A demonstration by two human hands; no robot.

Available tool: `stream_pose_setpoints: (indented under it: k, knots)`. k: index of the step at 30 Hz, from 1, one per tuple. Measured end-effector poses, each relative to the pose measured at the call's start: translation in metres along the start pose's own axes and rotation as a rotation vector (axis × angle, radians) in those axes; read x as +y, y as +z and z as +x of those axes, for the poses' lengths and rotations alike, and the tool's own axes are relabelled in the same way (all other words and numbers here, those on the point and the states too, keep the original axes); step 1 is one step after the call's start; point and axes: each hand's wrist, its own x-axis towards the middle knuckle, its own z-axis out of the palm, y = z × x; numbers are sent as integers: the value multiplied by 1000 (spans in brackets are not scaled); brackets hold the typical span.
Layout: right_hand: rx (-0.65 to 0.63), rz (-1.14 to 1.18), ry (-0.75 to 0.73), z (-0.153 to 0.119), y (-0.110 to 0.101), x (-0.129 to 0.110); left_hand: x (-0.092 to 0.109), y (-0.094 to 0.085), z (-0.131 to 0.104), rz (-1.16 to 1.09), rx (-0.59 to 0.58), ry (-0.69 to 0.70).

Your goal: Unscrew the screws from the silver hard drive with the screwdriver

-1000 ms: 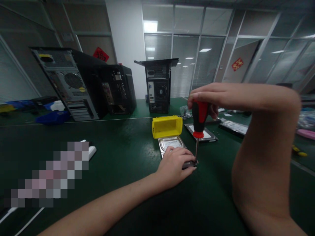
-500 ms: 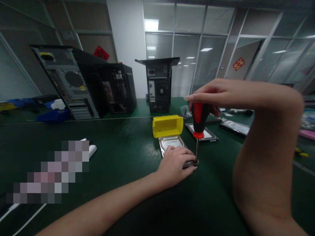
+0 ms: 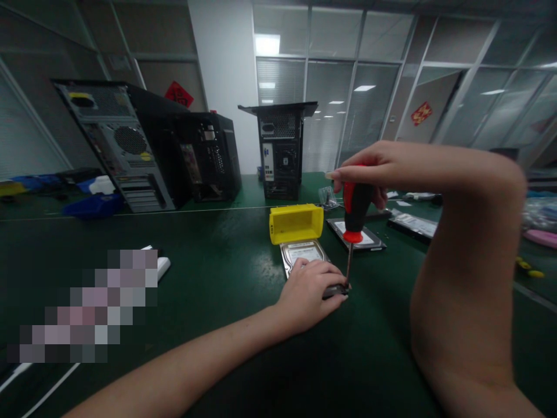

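Note:
My left hand (image 3: 311,293) is closed over the near part of a silver hard drive (image 3: 302,251) with a white label, covering much of it. A dark edge shows between its fingers and thumb. My right hand (image 3: 365,174) is wrapped round the top of a red and black screwdriver (image 3: 357,209), palm over the handle end. The shaft points down, slightly tilted, and its tip meets the dark edge beside my left fingertips. Exactly what the tip sits in is too small to make out.
A yellow bin (image 3: 296,225) stands just behind the drive. Another hard drive (image 3: 369,239) lies to its right, and a third drive (image 3: 411,223) further right. Computer cases (image 3: 281,154) line the back, with a blue bin (image 3: 93,206) at left. A blurred-out item (image 3: 89,302) lies front left.
The screwdriver handle has tipped slightly to the right, and my right forearm has shifted a little to the left. My left hand stays in place on the hard drive.

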Motion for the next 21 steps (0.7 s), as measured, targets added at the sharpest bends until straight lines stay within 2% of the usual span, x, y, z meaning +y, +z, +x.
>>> stream_pose_setpoints:
  k: [11, 21]
  knots:
    - [25, 4, 46, -3, 1, -8, 1, 0, 1, 2, -5, -7]
    - [-72, 58, -104, -8, 3, -15, 3, -1, 2, 12, -22, -27]
